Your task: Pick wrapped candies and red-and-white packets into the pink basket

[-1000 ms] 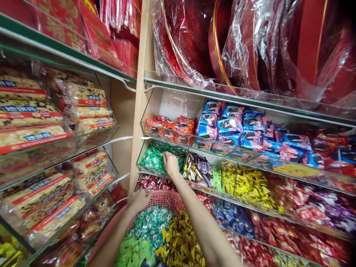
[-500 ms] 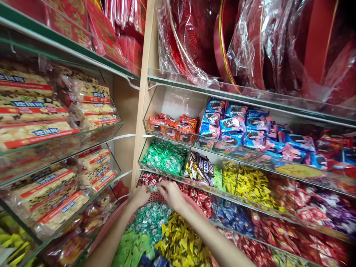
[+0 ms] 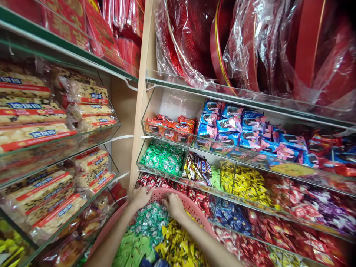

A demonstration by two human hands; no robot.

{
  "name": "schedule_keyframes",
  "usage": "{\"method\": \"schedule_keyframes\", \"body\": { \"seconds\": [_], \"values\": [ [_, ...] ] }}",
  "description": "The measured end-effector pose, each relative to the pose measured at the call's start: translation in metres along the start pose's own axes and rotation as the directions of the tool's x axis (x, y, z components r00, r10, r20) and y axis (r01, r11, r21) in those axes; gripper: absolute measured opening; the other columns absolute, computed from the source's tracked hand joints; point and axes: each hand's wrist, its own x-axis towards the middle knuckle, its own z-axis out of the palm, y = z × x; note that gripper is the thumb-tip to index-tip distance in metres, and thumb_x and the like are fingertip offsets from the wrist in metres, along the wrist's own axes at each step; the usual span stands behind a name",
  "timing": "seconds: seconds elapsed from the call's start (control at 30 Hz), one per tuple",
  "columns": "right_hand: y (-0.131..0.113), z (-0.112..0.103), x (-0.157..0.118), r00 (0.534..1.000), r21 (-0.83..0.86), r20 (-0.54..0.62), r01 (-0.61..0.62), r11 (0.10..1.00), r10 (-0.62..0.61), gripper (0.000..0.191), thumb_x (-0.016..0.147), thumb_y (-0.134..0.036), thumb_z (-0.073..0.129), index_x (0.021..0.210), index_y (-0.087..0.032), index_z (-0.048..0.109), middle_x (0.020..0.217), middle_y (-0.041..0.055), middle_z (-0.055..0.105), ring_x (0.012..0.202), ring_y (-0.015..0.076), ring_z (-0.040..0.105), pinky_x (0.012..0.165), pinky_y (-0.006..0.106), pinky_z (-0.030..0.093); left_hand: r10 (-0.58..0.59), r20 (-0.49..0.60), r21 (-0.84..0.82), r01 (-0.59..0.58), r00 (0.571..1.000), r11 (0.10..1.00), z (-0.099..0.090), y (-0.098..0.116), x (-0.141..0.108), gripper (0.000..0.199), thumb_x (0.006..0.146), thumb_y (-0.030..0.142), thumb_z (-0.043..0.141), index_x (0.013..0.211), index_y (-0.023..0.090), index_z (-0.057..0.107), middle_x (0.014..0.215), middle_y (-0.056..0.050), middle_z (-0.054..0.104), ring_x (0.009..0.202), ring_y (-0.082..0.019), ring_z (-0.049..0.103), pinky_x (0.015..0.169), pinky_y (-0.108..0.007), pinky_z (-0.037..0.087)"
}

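A pink plastic basket point(image 3: 201, 211) stands below me, holding green-and-white wrapped candies point(image 3: 151, 222), light green packets point(image 3: 132, 246), yellow packets point(image 3: 180, 243) and some dark blue ones. My left hand point(image 3: 141, 197) is over the basket's far left rim, fingers stretched toward the middle, and no candy shows in it. To its right, my right hand point(image 3: 174, 205) hangs just above the green-and-white candies with loosely bent fingers apart. Its palm side is hidden, and I see nothing held. A gap separates the two hands.
Ahead, clear shelf bins hold green candies point(image 3: 162, 157), chocolate bars point(image 3: 201, 167), yellow candies point(image 3: 246, 183) and blue packs point(image 3: 229, 126). Packaged pastries point(image 3: 46, 133) fill the glass shelves at left. Plastic-wrapped red items point(image 3: 191, 40) stand on the upper glass shelf.
Both hands have come down and back from near the lower shelf edge to the basket. Green candy visible between them earlier is no longer there. More of the basket's far rim shows.
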Motion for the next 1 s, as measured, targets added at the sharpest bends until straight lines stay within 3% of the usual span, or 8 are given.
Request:
{"method": "schedule_keyframes", "body": {
  "seconds": [0.1, 0.23, 0.33, 0.47, 0.6, 0.77, 1.0],
  "values": [
    [-0.017, -0.015, -0.009, 0.998, -0.208, -0.055, 0.027, 0.978, -0.039, 0.022, 0.082, -0.027, 0.042, 0.089, -0.018, 0.060, 0.086, 0.0098, 0.064, 0.080, 0.0195, 0.059, 0.063, 0.025, 0.036, -0.014, 0.014, -0.011, 0.014, 1.000, 1.000, -0.001, -0.001, -0.001, 0.064, 0.079, 0.060, 0.016, 0.100, 0.020, 0.061, 0.093, -0.014, 0.066, 0.089, -0.030, 0.060, 0.072, -0.039, 0.043],
    [-0.048, -0.046, -0.006, 0.975, -0.253, -0.125, 0.149, 0.956, -0.185, 0.030, 0.087, -0.033, 0.033, 0.080, -0.020, 0.059, 0.079, 0.0061, 0.065, 0.072, 0.0156, 0.059, 0.057, 0.022, 0.033, -0.041, 0.030, -0.011, 0.041, 0.999, 0.999, -0.004, -0.001, -0.003, 0.063, 0.079, 0.060, 0.016, 0.097, 0.020, 0.062, 0.093, -0.014, 0.066, 0.089, -0.031, 0.059, 0.071, -0.039, 0.043],
    [-0.066, -0.072, 0.012, 0.949, -0.253, -0.214, 0.175, 0.951, -0.232, 0.034, 0.089, -0.037, 0.029, 0.080, -0.021, 0.058, 0.078, 0.0048, 0.065, 0.069, 0.0139, 0.059, 0.057, 0.022, 0.032, -0.042, 0.029, -0.015, 0.042, 0.999, 0.999, -0.006, 0.001, -0.004, 0.063, 0.079, 0.060, 0.017, 0.095, 0.020, 0.062, 0.093, -0.014, 0.066, 0.089, -0.031, 0.059, 0.071, -0.039, 0.043],
    [-0.074, -0.095, 0.048, 0.936, -0.305, -0.307, 0.075, 0.949, -0.173, 0.025, 0.085, -0.033, 0.038, 0.088, -0.019, 0.058, 0.087, 0.0069, 0.063, 0.077, 0.0159, 0.058, 0.060, 0.023, 0.034, -0.045, 0.029, -0.025, 0.046, 0.999, 0.999, -0.004, 0.000, -0.005, 0.065, 0.078, 0.062, 0.015, 0.096, 0.021, 0.063, 0.094, -0.014, 0.066, 0.089, -0.031, 0.059, 0.071, -0.038, 0.043],
    [-0.072, -0.098, 0.075, 0.964, -0.364, -0.258, -0.035, 0.931, -0.065, 0.021, 0.078, -0.028, 0.047, 0.088, -0.015, 0.061, 0.092, 0.0110, 0.062, 0.092, 0.0214, 0.054, 0.065, 0.025, 0.038, -0.033, 0.018, -0.032, 0.034, 0.999, 0.999, -0.001, -0.004, -0.004, 0.067, 0.078, 0.063, 0.014, 0.094, 0.020, 0.063, 0.091, -0.014, 0.066, 0.088, -0.031, 0.060, 0.071, -0.039, 0.043],
    [-0.072, -0.091, 0.089, 0.977, -0.337, -0.198, -0.148, 0.930, 0.083, 0.026, 0.074, -0.022, 0.052, 0.096, -0.013, 0.060, 0.098, 0.0139, 0.060, 0.096, 0.0232, 0.053, 0.069, 0.028, 0.041, -0.031, 0.003, -0.034, 0.031, 1.000, 0.999, 0.000, -0.005, -0.005, 0.067, 0.078, 0.063, 0.014, 0.093, 0.020, 0.063, 0.091, -0.014, 0.066, 0.087, -0.031, 0.059, 0.071, -0.039, 0.042],
    [-0.070, -0.089, 0.092, 0.978, -0.319, -0.191, -0.139, 0.937, 0.080, 0.024, 0.072, -0.016, 0.051, 0.094, -0.014, 0.060, 0.100, 0.0128, 0.059, 0.099, 0.0225, 0.051, 0.070, 0.027, 0.041, -0.032, 0.009, -0.041, 0.032, 0.999, 0.999, -0.001, -0.005, -0.006, 0.067, 0.078, 0.063, 0.015, 0.094, 0.019, 0.063, 0.093, -0.014, 0.065, 0.088, -0.031, 0.059, 0.073, -0.038, 0.042]
  ]
}}
